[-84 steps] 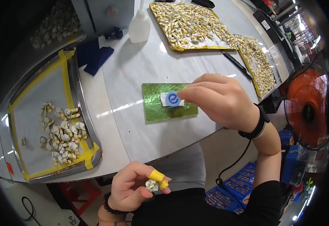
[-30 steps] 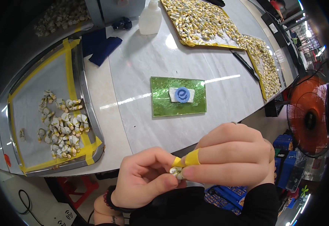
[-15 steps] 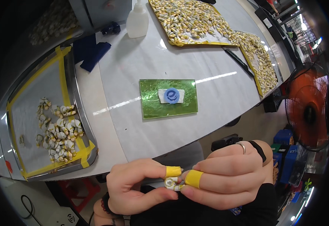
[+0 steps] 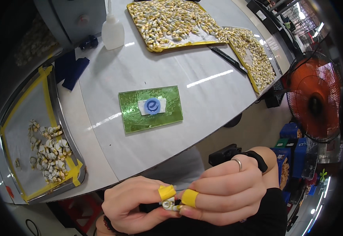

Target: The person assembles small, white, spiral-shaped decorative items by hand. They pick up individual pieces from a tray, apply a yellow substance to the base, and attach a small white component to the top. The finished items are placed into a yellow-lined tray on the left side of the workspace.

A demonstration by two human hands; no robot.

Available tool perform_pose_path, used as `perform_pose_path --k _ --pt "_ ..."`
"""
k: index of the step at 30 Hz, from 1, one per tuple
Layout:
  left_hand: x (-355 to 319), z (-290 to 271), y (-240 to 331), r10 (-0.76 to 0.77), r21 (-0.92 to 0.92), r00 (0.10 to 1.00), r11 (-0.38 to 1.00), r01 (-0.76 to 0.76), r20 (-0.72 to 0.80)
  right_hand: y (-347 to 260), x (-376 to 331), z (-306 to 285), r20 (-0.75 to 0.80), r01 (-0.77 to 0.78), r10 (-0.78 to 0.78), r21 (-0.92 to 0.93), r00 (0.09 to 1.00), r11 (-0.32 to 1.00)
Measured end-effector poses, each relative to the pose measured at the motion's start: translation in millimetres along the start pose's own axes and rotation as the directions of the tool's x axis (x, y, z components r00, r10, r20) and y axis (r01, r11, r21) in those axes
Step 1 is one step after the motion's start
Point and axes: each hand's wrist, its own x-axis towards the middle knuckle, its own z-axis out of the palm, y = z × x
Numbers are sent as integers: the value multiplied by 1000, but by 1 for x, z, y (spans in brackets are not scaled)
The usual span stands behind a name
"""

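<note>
Low in front of me, near the table edge, my left hand is closed in a pinch on a small white figurine piece with a round socket-like end. My right hand is closed, its thumb and forefinger at the piece's narrow yellow-banded end. Yellow tape wraps a finger of each hand. The fingers hide part of the piece. Beyond my hands lies a green glass-like slab, bearing a white pad and a round blue mould with a curved groove.
On the left, a metal tray edged in yellow tape holds a heap of similar white pieces. Trays of small yellow-white pieces stand at the back, beside a black cutter knife. Also around are a squeeze bottle, blue cloth and orange fan.
The view has shifted, so the table things appear further left and slightly turned. Both hands still hold the piece together, with the left forefinger now tilted and closer over it.
</note>
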Motion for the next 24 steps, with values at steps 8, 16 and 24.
perform_pose_path --k 8,16,24 --pt "8 -7 -8 55 73 996 996 -60 64 1 -2 -11 137 -7 1 38 991 999" --pt "-1 0 -2 27 50 999 998 -26 -32 2 -5 -1 -11 2 -2 21 1000 1000" --pt "0 7 -6 -9 64 1000 998 10 -9 1 -7 -3 -69 -62 60 -37 996 997"
